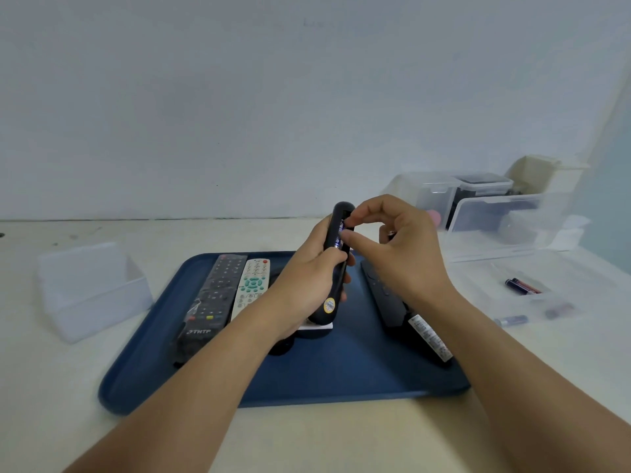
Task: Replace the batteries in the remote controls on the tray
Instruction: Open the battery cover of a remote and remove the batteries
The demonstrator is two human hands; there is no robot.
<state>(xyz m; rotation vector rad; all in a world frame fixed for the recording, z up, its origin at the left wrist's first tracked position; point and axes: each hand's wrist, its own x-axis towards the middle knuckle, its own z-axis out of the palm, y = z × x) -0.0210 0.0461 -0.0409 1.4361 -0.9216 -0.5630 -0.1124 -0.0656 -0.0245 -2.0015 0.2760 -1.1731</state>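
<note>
Gripped in the left hand (309, 278), a black remote (336, 264) stands nearly upright above the middle of the blue tray (341, 367), its back turned toward the right hand and its battery bay open, with batteries showing inside. The fingers wrap around the remote's lower half. A round sticker sits near its bottom end.

Starting at the table's left edge, a clear plastic box (90, 291) lies apart from the tray. On the tray's left part, a long black remote in a plastic sleeve (211, 298) lies face up beside a white remote with green buttons (251, 288); the two touch along their long sides. Below the held remote, a small white piece (316, 326) and a dark shape lie on the tray, partly hidden by the left wrist.

The right hand (403, 254) reaches into the open bay, its thumb and forefinger tips on the batteries; whether they pinch one I cannot tell. The other fingers curl loosely around something small and dark. On the tray's right part, another black remote (386, 295) lies under this wrist, with a labelled black piece (430, 336) at its near end.

Toward the table's right edge, loose batteries (522, 286) lie off the tray, one more battery (512, 320) nearer the front. Clear storage boxes (495, 213) stand at the far right corner.
</note>
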